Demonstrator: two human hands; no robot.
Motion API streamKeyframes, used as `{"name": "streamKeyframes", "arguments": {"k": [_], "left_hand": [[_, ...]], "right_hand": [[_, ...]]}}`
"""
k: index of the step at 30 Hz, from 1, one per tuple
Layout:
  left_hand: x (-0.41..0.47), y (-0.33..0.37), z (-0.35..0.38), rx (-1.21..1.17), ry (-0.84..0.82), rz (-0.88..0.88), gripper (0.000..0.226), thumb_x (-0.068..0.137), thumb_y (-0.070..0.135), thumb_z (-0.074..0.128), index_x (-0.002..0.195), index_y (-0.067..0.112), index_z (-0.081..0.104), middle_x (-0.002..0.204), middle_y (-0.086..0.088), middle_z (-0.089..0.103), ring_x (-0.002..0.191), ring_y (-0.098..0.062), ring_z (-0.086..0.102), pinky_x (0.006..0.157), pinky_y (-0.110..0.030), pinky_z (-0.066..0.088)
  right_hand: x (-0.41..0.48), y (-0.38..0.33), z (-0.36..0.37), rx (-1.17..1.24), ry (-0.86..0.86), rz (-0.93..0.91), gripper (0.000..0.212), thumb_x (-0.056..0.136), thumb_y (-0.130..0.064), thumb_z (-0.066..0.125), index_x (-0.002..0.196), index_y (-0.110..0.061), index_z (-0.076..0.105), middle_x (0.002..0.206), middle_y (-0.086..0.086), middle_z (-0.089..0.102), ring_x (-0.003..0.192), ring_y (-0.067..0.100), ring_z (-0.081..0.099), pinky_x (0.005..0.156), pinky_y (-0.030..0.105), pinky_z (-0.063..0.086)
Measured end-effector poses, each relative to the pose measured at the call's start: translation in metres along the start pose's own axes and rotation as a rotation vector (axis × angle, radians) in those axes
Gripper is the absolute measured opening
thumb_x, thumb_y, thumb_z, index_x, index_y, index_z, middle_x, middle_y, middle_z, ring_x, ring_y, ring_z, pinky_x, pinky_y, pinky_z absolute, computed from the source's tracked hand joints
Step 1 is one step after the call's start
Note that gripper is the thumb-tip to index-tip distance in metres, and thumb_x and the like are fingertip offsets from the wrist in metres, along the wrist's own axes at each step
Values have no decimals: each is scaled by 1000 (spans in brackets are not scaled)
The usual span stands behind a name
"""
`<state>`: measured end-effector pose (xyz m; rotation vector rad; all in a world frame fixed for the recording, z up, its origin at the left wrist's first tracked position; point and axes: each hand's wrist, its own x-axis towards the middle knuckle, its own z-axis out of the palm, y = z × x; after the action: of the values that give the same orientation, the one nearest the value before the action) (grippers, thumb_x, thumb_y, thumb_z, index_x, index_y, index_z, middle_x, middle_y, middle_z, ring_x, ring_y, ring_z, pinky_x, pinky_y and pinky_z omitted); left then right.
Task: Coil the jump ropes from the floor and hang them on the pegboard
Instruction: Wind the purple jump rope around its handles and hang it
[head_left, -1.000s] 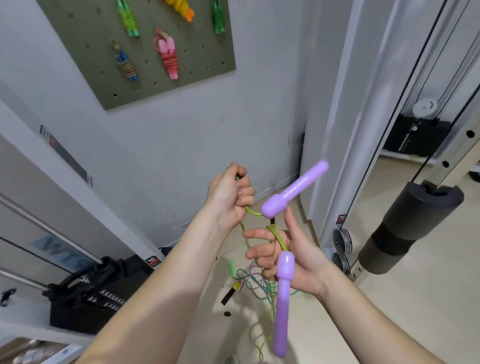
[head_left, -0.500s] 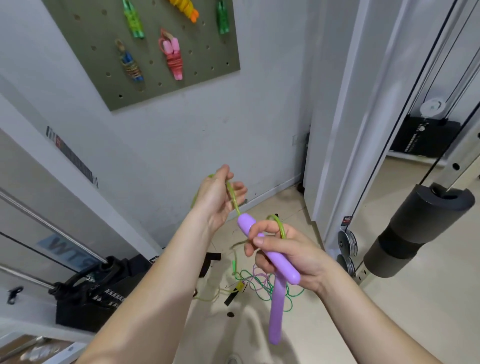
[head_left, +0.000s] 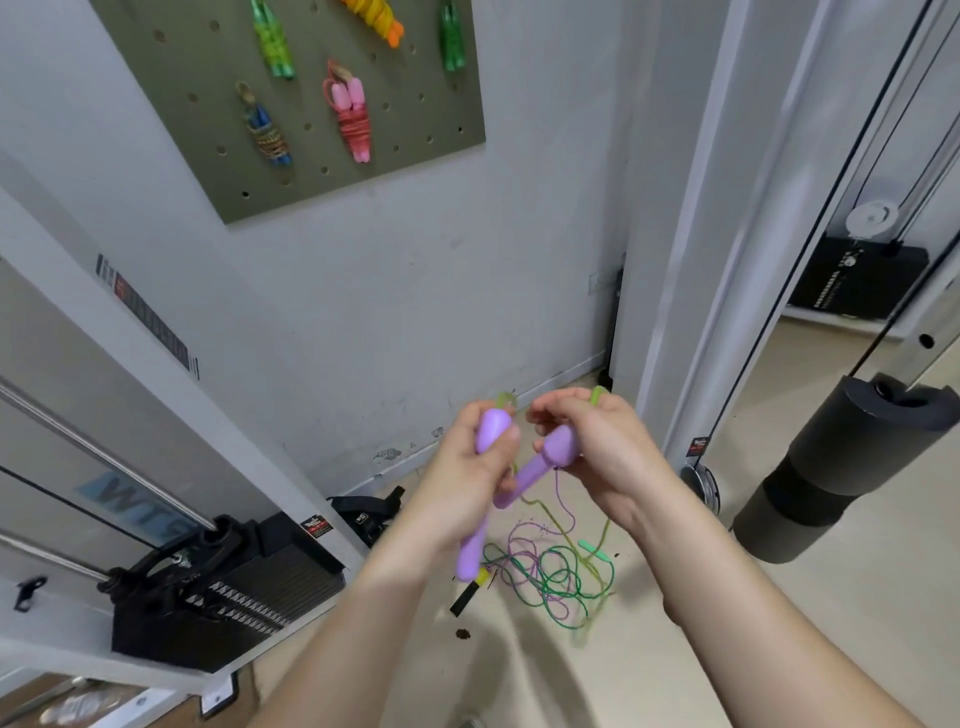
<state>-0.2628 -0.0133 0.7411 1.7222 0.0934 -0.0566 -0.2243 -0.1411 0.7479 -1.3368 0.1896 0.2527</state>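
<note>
Since half a second ago the hands have come together. The left hand (head_left: 462, 478), then apart and holding only cord, now grips the lilac plastic jump-rope handle (head_left: 491, 431) that had dangled below the right hand (head_left: 608, 457).

Clearance: there is open air ahead of and above the fingers up to the grey wall (head_left: 363, 312). A white machine upright (head_left: 691, 260) stands to the right of the right hand's fingers (head_left: 553, 415), with a black foam roller pad (head_left: 857, 457) further right. Below the fingers, on the beige floor (head_left: 779, 623), lies a loose tangle of green and purple ropes (head_left: 550, 577), with a mint-green handle (head_left: 595, 550) at its right edge. The olive-green pegboard (head_left: 415, 119) hangs high above and to the left of the fingers, carrying coiled ropes.

Held rope: it has two lilac handles, bulbed at the top. A translucent yellow-green cord (head_left: 506, 400) loops out above both sets of fingers. The second lilac handle (head_left: 558, 447) slants down-left from the right hand, across the first.

Left hand: the fingers are wrapped round its handle, thumb on the bulb, and the handle is roughly upright. Right hand: the fingers are curled over its handle's bulb. Both forearms reach forward, and the hands are nearly touching.
</note>
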Motion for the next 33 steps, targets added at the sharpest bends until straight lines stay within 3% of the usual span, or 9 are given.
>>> {"name": "streamKeyframes", "arguments": {"k": [2, 7, 11, 14, 18, 20, 23, 28, 33], "left_hand": [[-12, -6, 17, 40, -137, -18, 20, 94, 36, 53, 111, 28, 46, 75, 2, 53, 65, -10, 51, 66, -24, 44], [-14, -16, 13, 438, -60, 48, 30, 88, 43, 57, 111, 34, 40, 111, 10, 54, 105, -7, 51, 85, -29, 44], [-12, -16, 11, 361, -14, -39, 30, 85, 36, 65, 107, 30, 45, 99, 11, 62, 95, -7, 60, 80, -31, 50], [-8, -22, 18, 234, 54, -91, 28, 85, 23, 64, 106, 34, 49, 99, 8, 66, 94, -9, 64, 80, -33, 53], [-4, -21, 20, -47, 124, -68, 7, 93, 15, 54, 99, 17, 57, 90, -9, 70, 86, -20, 67, 71, -22, 51], [-3, -16, 17, -187, 107, -31, 20, 98, 20, 50, 83, 5, 52, 66, -21, 58, 63, -32, 58, 65, -21, 50], [0, -15, 15, -378, 150, -87, 16, 96, 21, 54, 94, 5, 53, 68, -10, 53, 57, -22, 56, 56, -25, 49], [3, -23, 8, -330, 110, -103, 25, 90, 30, 64, 101, 8, 57, 84, 1, 66, 81, -16, 62, 78, -34, 49], [8, -14, -8, -328, 70, -239, 34, 80, 49, 69, 66, 21, 55, 59, 1, 42, 49, -13, 39, 48, -23, 32]], "right_hand": [[1, -2, 8, 5, 10, 37, 22, 90, -3, 53, 70, -10, 56, 58, 6, 50, 46, 14, 47, 46, 21, 38], [0, -3, 6, 92, -109, 257, 16, 92, -18, 57, 81, -9, 54, 56, 4, 43, 53, 19, 44, 58, 29, 40], [-1, 1, 8, 43, -190, 272, 8, 86, -12, 61, 83, -6, 57, 70, 15, 49, 57, 24, 48, 52, 26, 41], [-3, 2, 9, -205, -247, 177, 24, 88, -13, 57, 65, -7, 58, 61, 13, 52, 56, 24, 50, 50, 27, 40], [-9, 10, 2, -377, -242, 75, 20, 92, -30, 58, 100, -12, 58, 88, -1, 63, 79, 9, 61, 71, 23, 45], [-17, 18, -8, -327, -314, 97, 21, 93, -37, 58, 108, -22, 57, 95, -9, 67, 87, 1, 63, 81, 26, 48], [-38, 33, -13, -175, -587, 247, 23, 96, -32, 57, 110, -15, 61, 82, 8, 71, 75, 21, 69, 72, 37, 54], [-39, 44, -14, -174, -585, 206, 14, 101, -18, 48, 112, -12, 54, 81, 17, 64, 76, 33, 68, 62, 36, 58], [-41, 48, -11, -120, -607, 258, 9, 99, -9, 49, 105, -9, 56, 74, 11, 57, 74, 35, 68, 56, 32, 56]]}}
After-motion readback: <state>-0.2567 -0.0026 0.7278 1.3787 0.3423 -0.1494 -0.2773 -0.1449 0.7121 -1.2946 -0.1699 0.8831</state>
